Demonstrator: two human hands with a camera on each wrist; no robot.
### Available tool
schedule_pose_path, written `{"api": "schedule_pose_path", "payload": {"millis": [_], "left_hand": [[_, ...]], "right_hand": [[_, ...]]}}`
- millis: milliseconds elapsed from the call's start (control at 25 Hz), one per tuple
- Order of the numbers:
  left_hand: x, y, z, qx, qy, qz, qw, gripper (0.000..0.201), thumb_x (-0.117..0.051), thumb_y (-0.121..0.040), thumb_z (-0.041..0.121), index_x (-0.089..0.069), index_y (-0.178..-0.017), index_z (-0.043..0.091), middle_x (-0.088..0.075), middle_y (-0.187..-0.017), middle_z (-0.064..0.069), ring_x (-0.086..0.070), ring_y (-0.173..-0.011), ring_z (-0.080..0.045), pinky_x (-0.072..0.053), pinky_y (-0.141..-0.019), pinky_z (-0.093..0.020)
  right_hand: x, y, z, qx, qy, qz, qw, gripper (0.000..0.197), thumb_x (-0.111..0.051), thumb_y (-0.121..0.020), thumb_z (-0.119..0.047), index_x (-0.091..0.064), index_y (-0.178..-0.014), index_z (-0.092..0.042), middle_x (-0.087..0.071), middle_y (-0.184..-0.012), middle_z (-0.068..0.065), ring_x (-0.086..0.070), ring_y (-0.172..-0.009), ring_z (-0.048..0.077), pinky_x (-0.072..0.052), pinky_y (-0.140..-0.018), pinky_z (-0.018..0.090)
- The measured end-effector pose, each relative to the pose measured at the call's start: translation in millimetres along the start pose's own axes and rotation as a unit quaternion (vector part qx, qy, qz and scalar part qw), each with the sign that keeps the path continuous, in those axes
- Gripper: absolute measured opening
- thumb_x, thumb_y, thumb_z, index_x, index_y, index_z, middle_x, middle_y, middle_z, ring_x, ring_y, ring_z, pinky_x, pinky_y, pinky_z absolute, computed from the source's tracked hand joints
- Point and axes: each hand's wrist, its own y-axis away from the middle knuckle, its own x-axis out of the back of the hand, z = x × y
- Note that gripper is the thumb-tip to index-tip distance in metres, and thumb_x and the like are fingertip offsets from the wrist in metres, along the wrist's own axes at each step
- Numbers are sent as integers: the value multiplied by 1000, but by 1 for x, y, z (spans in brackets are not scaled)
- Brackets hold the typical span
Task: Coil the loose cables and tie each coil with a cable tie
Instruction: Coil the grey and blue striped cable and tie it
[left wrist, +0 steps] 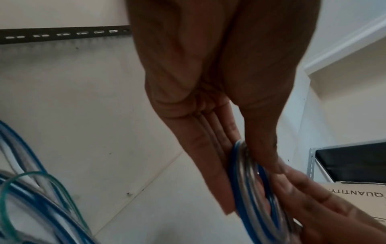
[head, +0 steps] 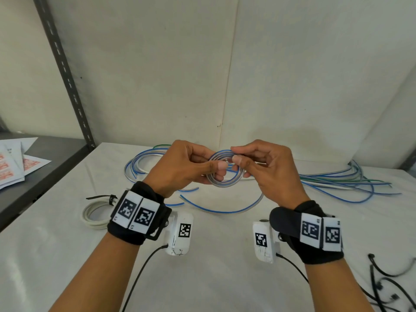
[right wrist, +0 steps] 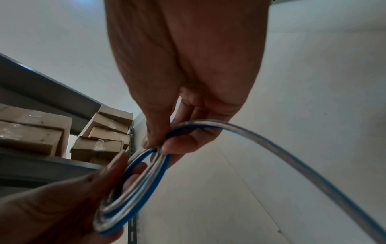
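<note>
Right now a small blue-and-clear cable coil [head: 225, 168] is held up in the air above the bench [head: 67, 255], between both hands. The left hand [head: 182, 167] grips the coil's left side, thumb over the front of the loops and fingers behind them. The right hand [head: 263, 167] pinches the coil's upper right edge between thumb and fingertips. From the coil a loose tail [head: 216, 209] of the same cable sags toward the bench and curves across it just below the coil. Behind the coil, more loose cables [head: 337, 183] in blue, clear and green lie spread over the bench, reaching out to either side of it. Left of the coil and nearer the person, a white coil [head: 94, 216] lies flat on the bench, bound with a black cable tie [head: 108, 197]. Far to the right of the coil, near the bench's front edge, loose black cable ties [head: 387, 287] lie in a scatter.
</note>
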Motion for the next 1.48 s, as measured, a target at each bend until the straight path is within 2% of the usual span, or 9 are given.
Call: {"api": "schedule_pose_path", "payload": {"millis": [200, 440, 640, 760, 880, 1000, 1120, 1320, 1480], "left_hand": [[1, -2, 1, -19, 5, 43, 999, 17, -76, -85, 11, -77, -98, -1, -75, -83, -21, -73, -75, -27, -63, -72, -39], [-5, -5, 1, -21, 87, 124, 988, 18, -72, -89, 13, -74, -96, -4, -76, -79, -14, -72, -71, -20, -62, -74, -37], [-8, -8, 2, -22, 177, 174, 969, 13, -70, -90, 16, -74, -93, 4, -76, -82, -9, -74, -75, -19, -62, -72, -29], [-15, -8, 1, -17, 195, 179, 964, 13, -70, -90, 16, -75, -93, 5, -77, -84, -10, -75, -78, -19, -62, -74, -30], [-20, -8, 1, -13, 208, 179, 962, 16, -70, -91, 18, -75, -96, 3, -77, -87, -11, -75, -79, -19, -62, -72, -29], [-17, -9, 2, -8, 219, 185, 958, 18, -70, -91, 19, -74, -98, 3, -77, -88, -10, -75, -80, -19, -61, -72, -27], [-15, -8, 4, -11, 228, 194, 954, 18, -70, -90, 19, -74, -98, 2, -77, -86, -9, -75, -79, -19, -61, -71, -27], [-19, -8, 2, -16, 210, 198, 957, 19, -71, -90, 20, -74, -97, 2, -77, -87, -10, -76, -83, -21, -62, -78, -33], [-18, -8, 2, -17, 203, 200, 958, 20, -71, -90, 20, -74, -98, 2, -77, -87, -11, -76, -81, -21, -62, -77, -33]], "right_hand": [[-2, 1, -3, -23, -54, -7, 998, 18, -62, -97, -6, -72, -105, -18, -78, -92, 2, -73, -79, 14, -57, -60, 27], [-14, -1, -5, -71, -126, 115, 983, 4, -68, -94, -11, -66, -91, -13, -78, -89, 9, -75, -78, 25, -55, -52, 29], [-37, 4, -8, -60, -180, 121, 974, 25, -68, -93, -8, -67, -116, -17, -78, -94, 8, -73, -82, 19, -57, -52, 27], [-42, 4, -4, -40, -158, 161, 973, 23, -66, -96, -10, -62, -117, -18, -78, -94, 7, -73, -81, 17, -53, -49, 25], [-42, 4, -3, -35, -141, 196, 970, 9, -66, -97, -12, -58, -102, -12, -78, -90, 6, -75, -77, 21, -46, -42, 24], [-43, 4, -4, -40, -160, 190, 968, 5, -62, -99, -14, -63, -94, -12, -76, -90, 7, -75, -80, 22, -52, -46, 27], [-45, 4, -6, -78, -209, 188, 956, 5, -61, -99, -14, -65, -96, -12, -75, -93, 12, -73, -81, 20, -52, -50, 25], [-48, 5, -7, -157, -308, 190, 919, 7, -60, -99, -17, -65, -100, -13, -76, -86, 1, -71, -75, 10, -52, -53, 21], [-49, 3, -6, -155, -299, 218, 916, 7, -61, -99, -17, -65, -99, -11, -77, -87, 5, -73, -75, 13, -52, -53, 22]]}}
